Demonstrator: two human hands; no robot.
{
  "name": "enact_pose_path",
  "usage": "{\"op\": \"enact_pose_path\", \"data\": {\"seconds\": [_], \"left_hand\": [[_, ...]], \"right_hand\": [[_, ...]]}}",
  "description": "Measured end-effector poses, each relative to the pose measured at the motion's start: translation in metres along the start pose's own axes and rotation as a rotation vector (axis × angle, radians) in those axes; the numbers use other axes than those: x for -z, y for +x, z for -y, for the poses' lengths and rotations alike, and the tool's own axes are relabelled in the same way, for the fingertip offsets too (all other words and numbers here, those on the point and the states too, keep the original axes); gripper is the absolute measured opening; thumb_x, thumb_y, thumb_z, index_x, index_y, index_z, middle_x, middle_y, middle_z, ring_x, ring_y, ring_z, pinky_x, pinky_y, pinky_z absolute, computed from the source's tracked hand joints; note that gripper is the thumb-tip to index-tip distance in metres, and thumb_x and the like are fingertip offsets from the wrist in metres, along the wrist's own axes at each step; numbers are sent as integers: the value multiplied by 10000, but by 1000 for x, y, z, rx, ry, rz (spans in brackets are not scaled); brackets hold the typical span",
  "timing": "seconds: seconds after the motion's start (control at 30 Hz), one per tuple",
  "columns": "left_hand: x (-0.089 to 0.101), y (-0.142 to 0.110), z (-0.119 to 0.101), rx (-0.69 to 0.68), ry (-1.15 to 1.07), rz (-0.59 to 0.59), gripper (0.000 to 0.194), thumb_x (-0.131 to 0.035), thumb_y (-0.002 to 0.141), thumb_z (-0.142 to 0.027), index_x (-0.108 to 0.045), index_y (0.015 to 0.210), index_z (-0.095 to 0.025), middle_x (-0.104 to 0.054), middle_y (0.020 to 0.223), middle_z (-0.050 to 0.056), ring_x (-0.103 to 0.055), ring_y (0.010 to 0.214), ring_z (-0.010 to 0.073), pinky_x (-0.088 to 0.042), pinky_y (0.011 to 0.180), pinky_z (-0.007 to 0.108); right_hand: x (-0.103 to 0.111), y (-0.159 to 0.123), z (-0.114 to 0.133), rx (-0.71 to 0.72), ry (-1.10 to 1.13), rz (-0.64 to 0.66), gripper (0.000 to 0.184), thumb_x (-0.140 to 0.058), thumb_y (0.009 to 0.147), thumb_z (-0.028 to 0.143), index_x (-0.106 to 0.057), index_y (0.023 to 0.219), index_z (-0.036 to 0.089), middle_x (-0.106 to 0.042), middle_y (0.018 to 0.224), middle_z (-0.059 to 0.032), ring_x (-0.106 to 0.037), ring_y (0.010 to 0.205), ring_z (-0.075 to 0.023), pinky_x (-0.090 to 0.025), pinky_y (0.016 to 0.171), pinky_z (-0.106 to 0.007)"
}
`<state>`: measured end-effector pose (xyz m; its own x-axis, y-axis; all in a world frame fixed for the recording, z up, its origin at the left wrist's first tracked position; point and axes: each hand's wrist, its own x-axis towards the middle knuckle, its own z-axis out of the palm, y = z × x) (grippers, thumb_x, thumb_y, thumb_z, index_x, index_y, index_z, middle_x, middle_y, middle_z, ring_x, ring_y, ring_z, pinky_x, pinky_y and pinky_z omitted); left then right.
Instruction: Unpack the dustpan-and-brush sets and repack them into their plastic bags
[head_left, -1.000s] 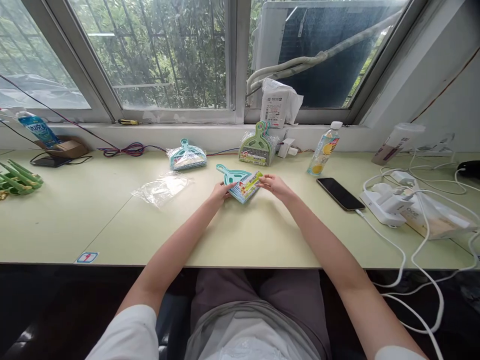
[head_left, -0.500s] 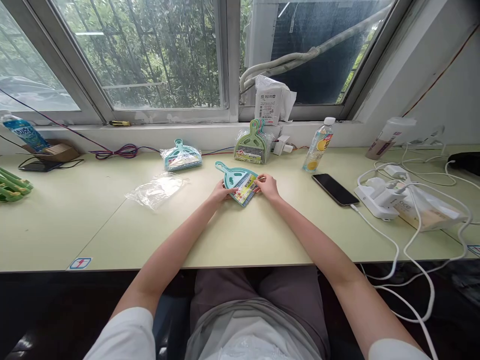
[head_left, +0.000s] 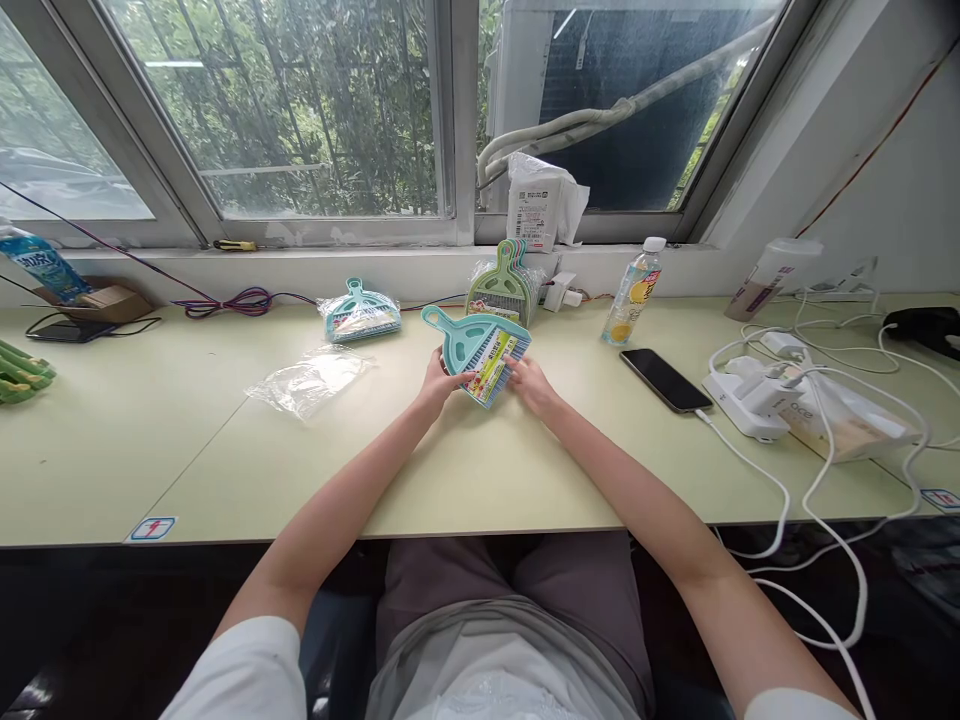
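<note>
A small teal dustpan-and-brush set [head_left: 472, 347] with a yellow printed label is tilted up above the pale green table [head_left: 480, 470]. My left hand [head_left: 439, 378] grips its left lower edge, thumb on the face. My right hand [head_left: 529, 380] holds its right lower corner with the fingers closed on it. The handle points up and to the left.
An empty clear plastic bag [head_left: 309, 379] lies to the left. A bagged teal set [head_left: 358, 314] and a bagged stack of sets [head_left: 501, 287] sit by the sill. To the right are a drink bottle [head_left: 627, 296], a phone [head_left: 664, 380] and a power strip [head_left: 750, 400] with white cables.
Both hands have lifted the teal set off the table and tipped it upright, a little farther from me. The camera view shifted slightly to the right.
</note>
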<state>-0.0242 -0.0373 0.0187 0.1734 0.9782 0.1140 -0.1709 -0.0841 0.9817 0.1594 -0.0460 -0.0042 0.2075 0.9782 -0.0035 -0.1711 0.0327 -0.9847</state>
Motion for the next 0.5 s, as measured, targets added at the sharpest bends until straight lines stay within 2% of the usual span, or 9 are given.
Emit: {"op": "enact_pose_path", "data": {"seconds": [0.07,0.1,0.2,0.27,0.37,0.43,0.5], "left_hand": [[0,-1,-2,-68,29,-11,780,-855,511,-197,-472,1190,-185,-596,1183,99,-579,1118,257,-517,902,369],[1,-1,-3,-85,45,-21,784,-862,505,-212,-478,1187,-184,-595,1186,99,-573,1126,254,-505,919,365],[3,1,-4,-89,81,-32,799,-876,497,-243,-485,1191,-183,-592,1184,99,-564,1128,248,-483,942,366],[5,4,-5,-76,106,7,802,-875,507,-250,-480,1201,-176,-588,1189,103,-564,1119,243,-479,940,362],[13,14,-8,-54,211,86,684,-804,640,-305,-469,1220,-166,-577,1205,123,-566,1107,238,-471,934,357],[27,22,-12,-88,389,-15,519,-674,783,-335,-472,1231,-168,-559,1229,140,-538,1149,247,-438,970,367],[49,28,-15,-177,676,-273,436,-572,852,-301,-473,1256,-169,-496,1315,168,-437,1266,284,-365,1038,405]], "right_hand": [[-6,-6,1,-50,103,163,329,-705,756,331,-530,1013,224,-675,1065,-58,-667,920,-186,-574,803,-336],[-8,-8,2,-51,129,191,313,-715,751,303,-534,992,220,-687,1040,-49,-675,899,-184,-579,800,-341],[-12,-12,5,-41,163,186,279,-719,758,260,-542,970,218,-697,1023,-34,-684,869,-174,-590,788,-350],[-11,-13,6,-43,165,169,240,-707,769,238,-550,949,209,-695,1025,-36,-688,853,-173,-596,777,-360],[-9,-12,7,-26,158,133,203,-686,780,203,-557,938,206,-691,1029,-36,-689,847,-173,-600,775,-368],[-6,-11,7,-13,147,114,201,-682,778,190,-561,937,210,-692,1020,-32,-689,850,-174,-601,780,-370],[-3,-9,7,-9,136,100,196,-678,776,183,-559,929,211,-694,1002,-32,-690,838,-174,-602,782,-372]]}}
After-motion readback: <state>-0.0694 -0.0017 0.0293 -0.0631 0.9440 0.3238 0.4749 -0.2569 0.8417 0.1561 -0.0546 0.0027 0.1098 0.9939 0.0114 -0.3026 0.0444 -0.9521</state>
